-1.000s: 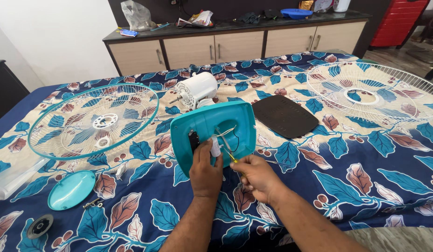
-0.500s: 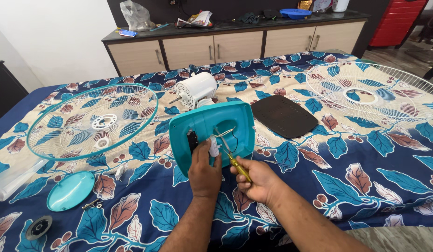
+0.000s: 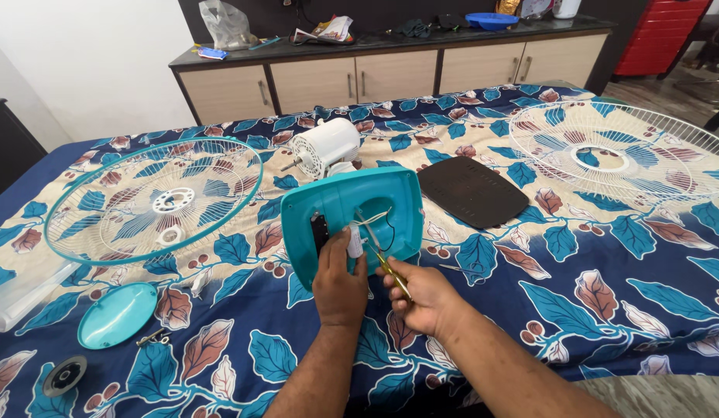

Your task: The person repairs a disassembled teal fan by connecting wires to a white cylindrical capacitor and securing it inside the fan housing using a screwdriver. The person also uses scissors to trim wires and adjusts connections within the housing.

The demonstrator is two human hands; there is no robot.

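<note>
Teal plastic fan base (image 3: 351, 220) stands tilted on the bed (image 3: 576, 310), left hand (image 3: 340, 282) steadying a white part inside, right hand (image 3: 425, 298) gripping a yellow-handled screwdriver (image 3: 390, 267); wiring work seems underway, calling for careful tip placement.

white wall (image 3: 88, 70), beige sideboard (image 3: 390, 73)

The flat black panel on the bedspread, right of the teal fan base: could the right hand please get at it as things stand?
Probably yes. The flat black panel lies bare, nothing on it, just beyond the right hand. But that hand's fingers hold a yellow-handled screwdriver, which it would need to put down.
</note>
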